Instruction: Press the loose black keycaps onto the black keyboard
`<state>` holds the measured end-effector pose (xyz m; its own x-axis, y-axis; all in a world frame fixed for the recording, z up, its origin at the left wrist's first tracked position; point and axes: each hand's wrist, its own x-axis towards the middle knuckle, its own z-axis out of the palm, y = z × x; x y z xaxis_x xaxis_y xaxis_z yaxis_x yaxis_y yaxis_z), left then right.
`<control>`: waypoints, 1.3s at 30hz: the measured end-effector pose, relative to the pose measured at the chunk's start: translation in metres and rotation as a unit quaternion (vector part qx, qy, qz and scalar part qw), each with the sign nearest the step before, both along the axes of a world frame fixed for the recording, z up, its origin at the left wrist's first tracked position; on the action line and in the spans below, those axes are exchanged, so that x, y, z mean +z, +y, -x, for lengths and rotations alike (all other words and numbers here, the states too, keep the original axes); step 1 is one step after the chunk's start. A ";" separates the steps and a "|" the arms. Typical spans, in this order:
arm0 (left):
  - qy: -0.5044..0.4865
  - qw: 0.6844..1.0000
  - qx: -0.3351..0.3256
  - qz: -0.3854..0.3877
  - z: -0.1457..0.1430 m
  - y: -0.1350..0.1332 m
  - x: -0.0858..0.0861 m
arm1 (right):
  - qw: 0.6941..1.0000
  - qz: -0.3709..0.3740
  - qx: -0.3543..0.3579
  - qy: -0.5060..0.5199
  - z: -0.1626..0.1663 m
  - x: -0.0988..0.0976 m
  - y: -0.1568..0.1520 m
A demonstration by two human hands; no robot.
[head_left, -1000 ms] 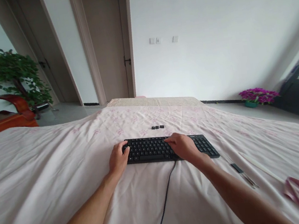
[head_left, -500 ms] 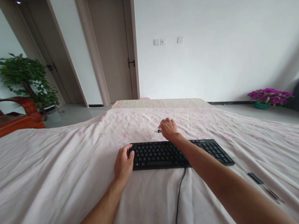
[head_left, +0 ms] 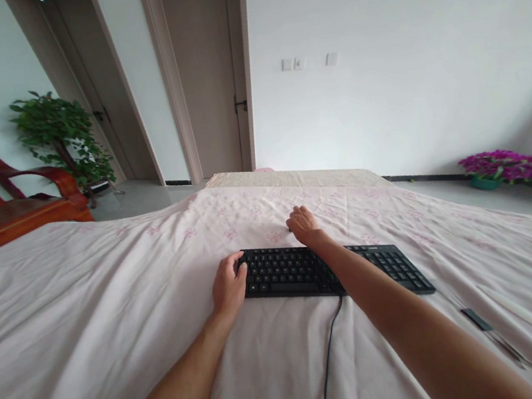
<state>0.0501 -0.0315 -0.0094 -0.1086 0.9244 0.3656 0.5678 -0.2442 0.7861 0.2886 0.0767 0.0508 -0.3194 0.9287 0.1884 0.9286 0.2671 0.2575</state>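
A black keyboard [head_left: 380, 261] lies on a pale pink floral sheet [head_left: 87, 306]; its cable [head_left: 331, 350] runs toward me. My left hand [head_left: 229, 288] rests at the keyboard's left end, thumb on the keys and fingers curled round the edge. My right hand [head_left: 302, 224] reaches across the keyboard to the sheet just behind it. Its fingers are bent down and drawn together. Whatever lies under them is hidden.
A small black tool with thin metal prongs [head_left: 479, 321] lies on the sheet at the right. A red wooden chair [head_left: 8, 211] and a green plant [head_left: 61, 133] stand at the left, purple flowers [head_left: 503, 164] at the right, a closed door [head_left: 205, 75] beyond.
My right hand left the keys and went over the keyboard to the spot behind it where three small black keycaps lay; they no longer show. My left hand stayed at the left end.
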 end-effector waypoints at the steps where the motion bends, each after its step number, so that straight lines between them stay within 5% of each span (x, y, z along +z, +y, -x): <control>1: 0.000 1.000 -0.001 0.002 0.000 0.000 0.000 | 1.000 0.000 0.001 0.004 0.001 0.003 -0.002; 7: -0.001 1.000 -0.006 0.010 0.001 0.000 0.000 | 0.998 0.001 -0.007 0.069 -0.011 0.025 -0.043; 11: 0.008 1.000 -0.009 0.004 0.001 0.000 -0.001 | 0.965 0.015 0.020 0.260 -0.038 0.033 -0.104; 18: 0.034 0.999 -0.005 0.002 0.001 -0.001 0.000 | 0.934 0.017 0.004 0.357 -0.073 0.009 -0.189; 25: 0.037 0.999 -0.013 -0.004 0.002 -0.001 -0.001 | 0.942 0.023 0.007 0.336 -0.069 -0.010 -0.196; 39: 0.048 0.999 -0.018 -0.012 0.004 0.000 -0.004 | 0.944 0.054 0.018 0.326 -0.068 -0.007 -0.193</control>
